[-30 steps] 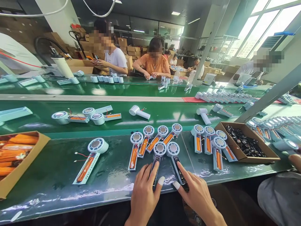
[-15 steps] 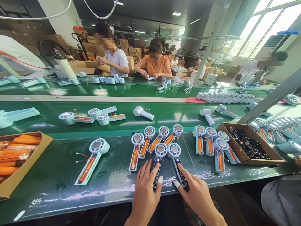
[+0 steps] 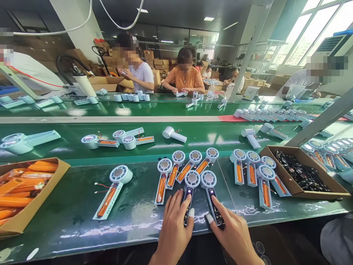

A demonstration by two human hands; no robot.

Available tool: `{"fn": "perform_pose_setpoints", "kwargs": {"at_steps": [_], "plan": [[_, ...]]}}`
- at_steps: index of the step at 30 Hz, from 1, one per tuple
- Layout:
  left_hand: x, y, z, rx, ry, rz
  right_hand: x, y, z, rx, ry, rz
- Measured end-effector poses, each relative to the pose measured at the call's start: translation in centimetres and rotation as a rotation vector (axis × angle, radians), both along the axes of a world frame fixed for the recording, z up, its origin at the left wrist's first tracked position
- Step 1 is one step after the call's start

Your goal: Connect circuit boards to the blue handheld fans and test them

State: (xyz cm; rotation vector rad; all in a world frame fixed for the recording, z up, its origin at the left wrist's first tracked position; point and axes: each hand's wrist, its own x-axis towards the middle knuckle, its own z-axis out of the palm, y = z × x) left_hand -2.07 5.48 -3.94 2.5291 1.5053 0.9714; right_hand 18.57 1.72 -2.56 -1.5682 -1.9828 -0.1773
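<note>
Two light-blue handheld fans lie side by side in front of me, round heads away from me and black circuit boards showing in their handles. My left hand (image 3: 174,224) grips the handle of the left fan (image 3: 192,179), index finger on its board and white-covered thumb along its right side. The other fingers stretch flat beside the handle. On the right fan (image 3: 209,179), my right hand (image 3: 233,228) has its index finger on the board and its white-tipped thumb at the left edge. Its remaining fingers are mostly hidden. Just behind stand several fans with orange batteries (image 3: 160,187) in open handles.
A carton of orange batteries (image 3: 27,198) is at left; a single fan (image 3: 111,195) lies beside it. A carton of black parts (image 3: 303,175) and more fans (image 3: 266,187) are at right. Beyond, a green conveyor (image 3: 143,151) carries fans. Co-workers sit across; a slanted post (image 3: 320,121) stands right.
The view has shifted slightly, so the bench and fans appear a little further right and lower. Both hands stay on the same two fans. Across the line, a co-worker's hands have risen.
</note>
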Motion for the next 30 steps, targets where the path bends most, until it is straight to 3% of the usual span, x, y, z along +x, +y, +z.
{"fn": "perform_pose_setpoints", "kwargs": {"at_steps": [10, 21, 27, 30], "plan": [[0.3, 0.1, -0.3, 0.026, -0.087, 0.032, -0.6, 0.9, -0.1, 0.022, 0.012, 0.002], [0.3, 0.0, 0.0, 0.016, -0.127, 0.042, -0.6, 0.4, -0.3, -0.078, 0.03, -0.04], [0.9, -0.6, 1.7, -0.153, -0.247, -0.075, -0.4, -0.5, 1.4, -0.127, -0.042, -0.024], [1.5, -1.1, 1.7, -0.203, -0.301, -0.111, -1.1, 0.2, 0.6, -0.077, -0.065, -0.079]]}}
